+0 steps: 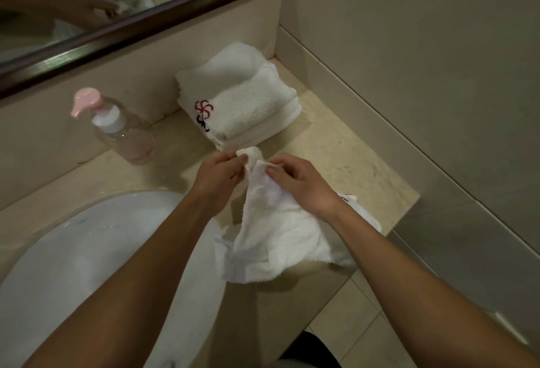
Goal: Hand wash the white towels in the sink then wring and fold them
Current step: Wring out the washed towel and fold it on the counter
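Observation:
A crumpled white towel (277,230) hangs between both hands above the beige counter (359,169), its lower part draped over the counter's front edge. My left hand (217,177) pinches the towel's upper corner from the left. My right hand (301,183) pinches the same bunched top from the right. A stack of folded white towels (242,104) with red and dark embroidered marks sits at the back of the counter against the wall. The white sink (87,250) lies to the left, under my left forearm.
A clear pump bottle (119,128) with a pink top and pink liquid stands behind the sink. A dark-framed mirror (140,22) runs along the back wall. A tiled wall closes the right side, and tiled floor shows below the counter's front edge.

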{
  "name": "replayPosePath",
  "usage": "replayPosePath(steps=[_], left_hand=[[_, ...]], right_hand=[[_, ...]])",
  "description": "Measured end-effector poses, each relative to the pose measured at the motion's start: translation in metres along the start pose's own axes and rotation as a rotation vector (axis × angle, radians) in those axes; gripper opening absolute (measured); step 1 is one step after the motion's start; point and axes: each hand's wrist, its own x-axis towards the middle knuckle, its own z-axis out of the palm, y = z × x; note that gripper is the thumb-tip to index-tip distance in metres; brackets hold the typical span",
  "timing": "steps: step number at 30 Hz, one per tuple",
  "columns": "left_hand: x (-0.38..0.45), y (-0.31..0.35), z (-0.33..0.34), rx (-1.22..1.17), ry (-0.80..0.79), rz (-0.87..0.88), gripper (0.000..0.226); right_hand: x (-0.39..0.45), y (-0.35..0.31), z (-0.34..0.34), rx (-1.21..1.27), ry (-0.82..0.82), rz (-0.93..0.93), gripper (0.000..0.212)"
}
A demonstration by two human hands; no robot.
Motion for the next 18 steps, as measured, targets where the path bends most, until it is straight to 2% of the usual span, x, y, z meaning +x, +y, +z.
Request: replayPosePath(steps=[2, 6, 11, 15, 18], left_hand=[[-0.010, 0.011, 0.006, 0.013, -0.096, 0.013, 0.015], [-0.025, 0.024, 0.013, 0.228, -0.192, 0.092, 0.018], [-0.036, 0.031, 0.020, 0.300, -0.147, 0.161, 0.025], [-0.035, 0.027, 0.021, 0.506, -0.064, 0.316, 0.013], [-0.030, 0.023, 0.021, 0.491, 0.014, 0.294, 0.015]], right_hand=[[0.003, -0.005, 0.002, 0.008, 0.018, -0.031, 0.013], [0.008, -0.008, 0.003, -0.027, 0.068, -0.061, 0.012], [0.012, -0.011, 0.007, -0.139, 0.196, -0.110, 0.011], [0.005, -0.013, 0.017, -0.197, 0.257, -0.174, 0.011], [-0.002, 0.003, -0.009, -0.233, 0.280, -0.053, 0.027]])
